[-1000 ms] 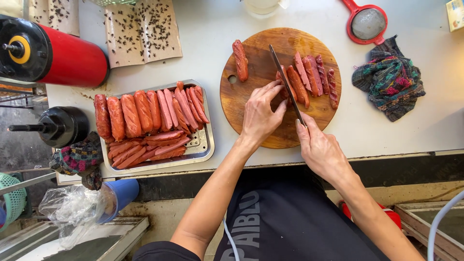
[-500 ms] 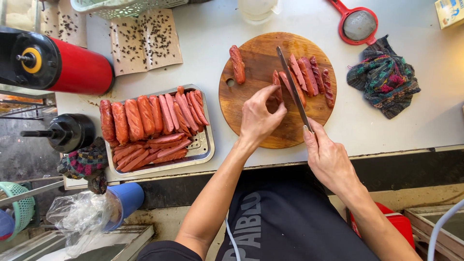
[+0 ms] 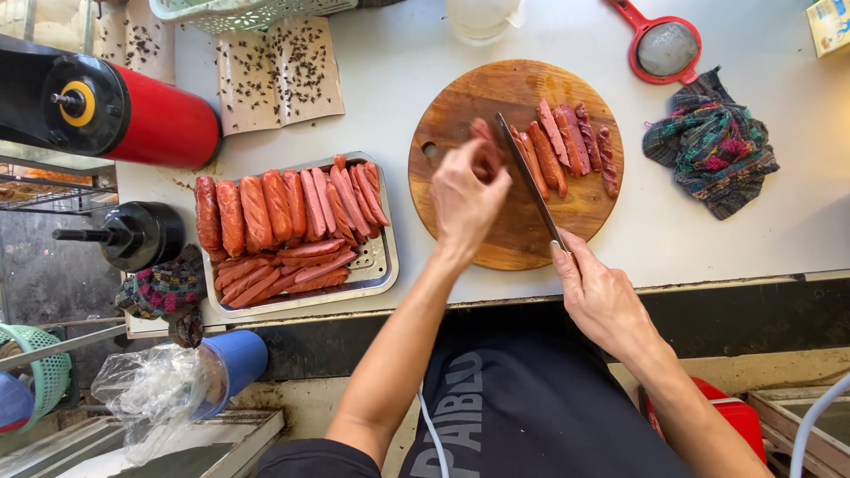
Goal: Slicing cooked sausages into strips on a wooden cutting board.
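A round wooden cutting board [image 3: 460, 106] lies on the pale counter. My left hand [image 3: 467, 199] is over its middle, fingers closed around a whole red sausage [image 3: 482, 134] whose end shows above my fingers. My right hand [image 3: 602, 296] grips the handle of a long knife [image 3: 529, 179], its blade angled across the board beside my left hand. Several halved sausages [image 3: 567, 146] lie on the board's right side. A metal tray [image 3: 379, 265] to the left holds whole and halved sausages [image 3: 274, 217].
A red and black cylinder [image 3: 133, 119] lies at the left, with a black canister [image 3: 137, 235] below it. Speckled paper sheets [image 3: 279, 75] lie above the tray. A multicoloured cloth [image 3: 708, 146] and a red strainer [image 3: 666, 46] are at the right. A clear cup [image 3: 481, 18] stands at the top.
My left hand picked up the sausage from the board's left side and brought it to the middle beside the blade. The knife has shifted slightly.
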